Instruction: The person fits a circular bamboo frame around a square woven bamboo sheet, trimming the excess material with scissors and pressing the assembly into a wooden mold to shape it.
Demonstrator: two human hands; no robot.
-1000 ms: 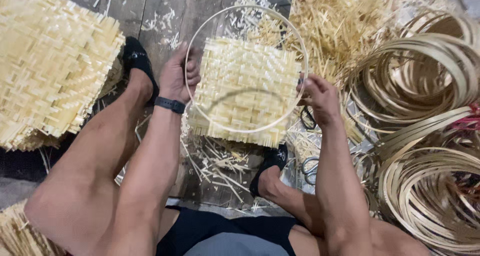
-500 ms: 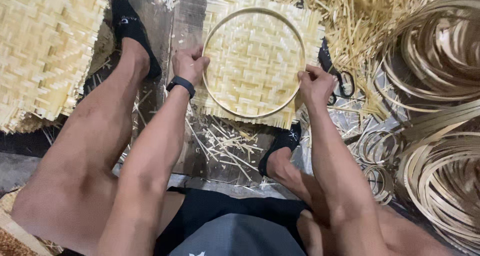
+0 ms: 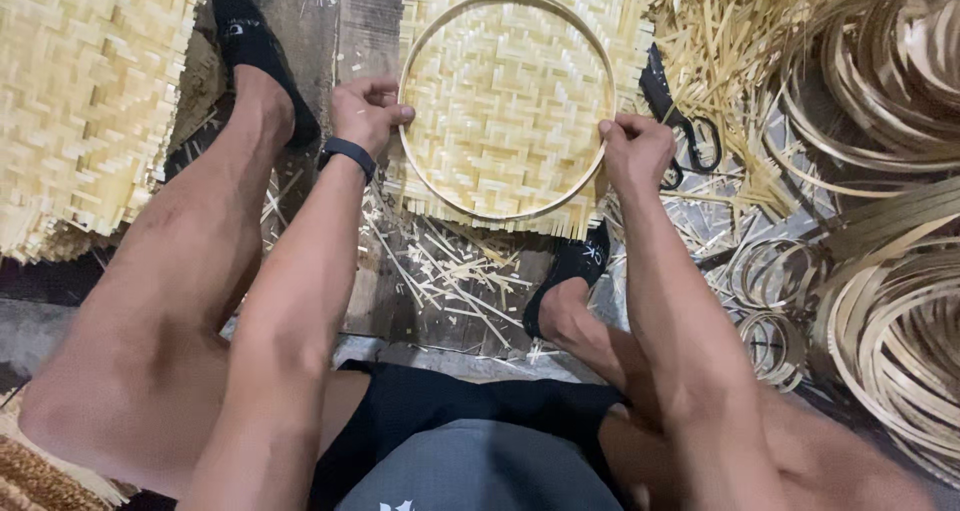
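Observation:
A square woven bamboo mat (image 3: pixel 505 101) lies on the dark wooden floor, and a round bamboo hoop (image 3: pixel 432 35) rests flat on top of it. My left hand (image 3: pixel 365 111), with a black band on the wrist, grips the hoop's left rim. At the right rim my right hand (image 3: pixel 635 151) pinches the hoop against the mat. Both arms reach forward between my bare knees.
A stack of woven mats (image 3: pixel 90 101) lies at the left. Black scissors (image 3: pixel 680 121) rest just right of the mat among loose bamboo strips (image 3: pixel 740 41). Coils of bamboo strip (image 3: pixel 890 301) fill the right side. My black-shod feet (image 3: pixel 250 41) flank the mat; offcuts (image 3: pixel 440 261) litter the floor.
The hoop, earlier held raised and offset over the mat, now lies flat and centred on it. Both hands have stayed on its rim as my view moved closer.

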